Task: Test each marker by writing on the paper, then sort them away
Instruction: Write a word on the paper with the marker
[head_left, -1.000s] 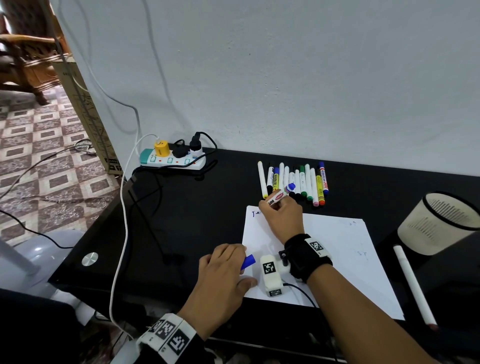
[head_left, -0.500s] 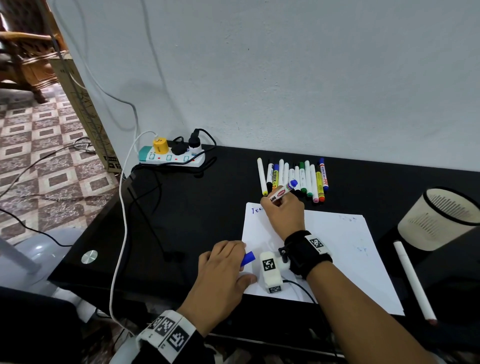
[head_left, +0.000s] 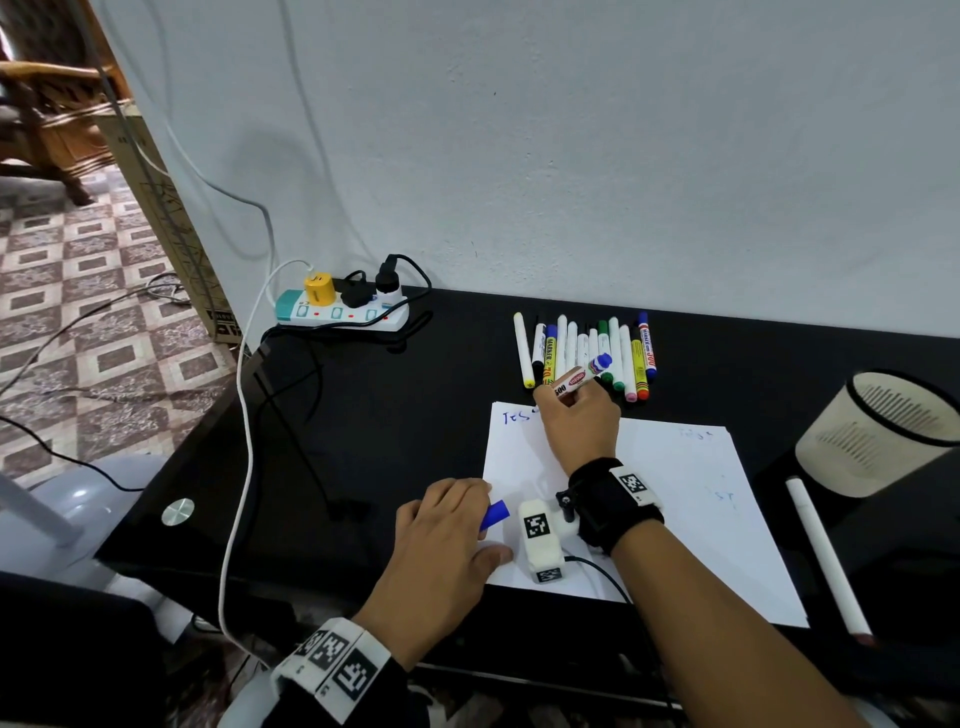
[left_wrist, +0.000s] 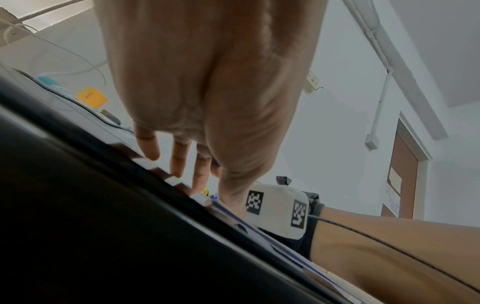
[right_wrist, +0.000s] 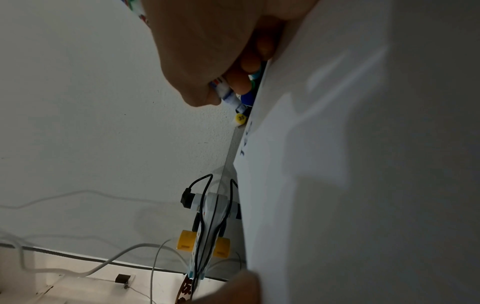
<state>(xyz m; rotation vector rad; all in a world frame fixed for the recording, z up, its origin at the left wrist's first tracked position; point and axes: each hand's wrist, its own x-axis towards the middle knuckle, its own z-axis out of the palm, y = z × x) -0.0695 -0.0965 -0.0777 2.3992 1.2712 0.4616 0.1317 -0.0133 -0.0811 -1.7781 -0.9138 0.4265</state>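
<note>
A white sheet of paper (head_left: 675, 499) lies on the black table (head_left: 363, 441). My right hand (head_left: 576, 423) grips a blue marker (head_left: 579, 378) with a white, red-labelled barrel. Its tip is down at the paper's far left corner, beside blue letters "Tes" (head_left: 517, 417). In the right wrist view the marker (right_wrist: 228, 94) meets the paper (right_wrist: 363, 164) next to the blue writing (right_wrist: 245, 142). My left hand (head_left: 441, 540) rests at the paper's left edge and pinches the blue cap (head_left: 494, 514). In the left wrist view its fingers (left_wrist: 179, 156) touch the table. A row of several markers (head_left: 618, 353) lies beyond the paper.
A beige cup with a black rim (head_left: 883, 431) lies tipped at the right, and a long white marker (head_left: 826, 556) lies near it by the paper's right edge. A power strip (head_left: 343, 309) with plugs and cables sits at the back left by the wall.
My right hand has crept rightwards along the paper's top edge, and the blue writing has grown from one letter to "Tes". The left hand has stayed put with the cap.
</note>
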